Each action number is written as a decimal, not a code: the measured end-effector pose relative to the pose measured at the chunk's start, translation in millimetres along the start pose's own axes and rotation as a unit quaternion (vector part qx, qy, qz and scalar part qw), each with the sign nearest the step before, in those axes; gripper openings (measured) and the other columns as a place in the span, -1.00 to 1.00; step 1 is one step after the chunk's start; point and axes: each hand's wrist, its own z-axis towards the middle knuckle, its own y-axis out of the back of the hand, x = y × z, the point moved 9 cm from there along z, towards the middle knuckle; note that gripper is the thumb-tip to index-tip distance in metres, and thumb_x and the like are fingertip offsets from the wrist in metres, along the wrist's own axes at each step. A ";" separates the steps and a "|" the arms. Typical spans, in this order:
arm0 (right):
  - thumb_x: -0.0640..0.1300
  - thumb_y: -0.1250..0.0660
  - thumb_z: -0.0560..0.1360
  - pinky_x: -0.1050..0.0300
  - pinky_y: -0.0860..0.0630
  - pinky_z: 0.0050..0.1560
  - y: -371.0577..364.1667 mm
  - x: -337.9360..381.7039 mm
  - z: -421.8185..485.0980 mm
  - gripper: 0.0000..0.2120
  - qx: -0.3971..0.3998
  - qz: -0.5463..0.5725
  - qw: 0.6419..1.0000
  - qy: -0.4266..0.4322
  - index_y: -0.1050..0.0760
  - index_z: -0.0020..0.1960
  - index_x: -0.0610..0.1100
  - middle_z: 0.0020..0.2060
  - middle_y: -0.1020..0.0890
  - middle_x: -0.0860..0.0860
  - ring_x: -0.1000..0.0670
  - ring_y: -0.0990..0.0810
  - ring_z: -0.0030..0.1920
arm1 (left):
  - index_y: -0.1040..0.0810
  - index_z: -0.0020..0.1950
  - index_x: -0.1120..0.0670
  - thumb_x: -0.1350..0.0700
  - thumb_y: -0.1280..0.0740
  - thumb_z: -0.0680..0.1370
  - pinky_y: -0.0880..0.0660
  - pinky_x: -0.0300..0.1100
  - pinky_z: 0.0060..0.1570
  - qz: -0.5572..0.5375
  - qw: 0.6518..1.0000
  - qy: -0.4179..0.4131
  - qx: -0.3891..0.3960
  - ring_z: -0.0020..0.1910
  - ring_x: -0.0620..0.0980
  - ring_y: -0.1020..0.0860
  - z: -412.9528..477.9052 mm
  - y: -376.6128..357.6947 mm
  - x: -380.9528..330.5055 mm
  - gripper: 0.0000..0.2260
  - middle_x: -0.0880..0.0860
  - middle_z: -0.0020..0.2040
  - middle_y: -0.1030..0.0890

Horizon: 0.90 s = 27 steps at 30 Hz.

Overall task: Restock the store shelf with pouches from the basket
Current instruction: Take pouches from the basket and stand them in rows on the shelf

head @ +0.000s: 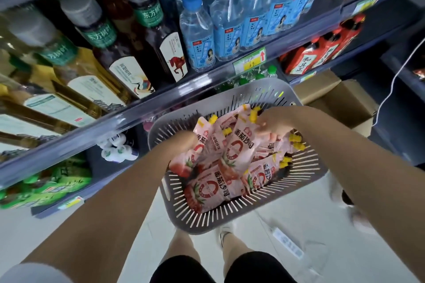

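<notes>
In the grey slotted basket [232, 218], low in front of the shelf [128, 119]: a heap of pink pouches [213, 188] with yellow caps, lying flat and overlapping, printed with red tomatoes. Both bare arms reaching down into it. Left hand [184, 142] at the basket's left side, grip closed on the top edge of one pouch [199, 145], fingers curled and mostly hidden behind the film. Right hand [273, 124] near the far right rim, fingers spread and bent over another pouch [241, 145] close to its cap; grip blurred, impossible to tell whether clenched or loose. Above and left, on the shelf, dark tea bottles [128, 37] with grey lids, paler yellow ones beside them, then clear water bottles [197, 30] with blue caps and blue labels. A green price tag [249, 62] on the shelf edge just under the water. Further right, red packs [322, 50] on a lower tier, cardboard boxes [338, 99] on the floor beneath. Lower left, green packets [46, 184] and small white bottles [117, 147]. At the bottom, bare knees, black shorts and one shoe [224, 234] on pale floor tiles.
</notes>
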 end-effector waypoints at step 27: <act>0.13 -0.53 0.23 -0.24 -0.38 0.19 -62.4 -34.0 49.3 0.17 -0.247 0.236 0.918 -0.201 0.30 0.49 0.15 0.44 -0.03 -0.21 -0.32 -0.08 0.41 | 0.12 0.54 0.04 -0.26 -0.50 0.25 -0.21 0.18 0.39 0.197 0.964 -0.058 -0.167 0.49 0.16 0.01 9.4 -42.3 27.2 0.10 0.10 0.50 -0.03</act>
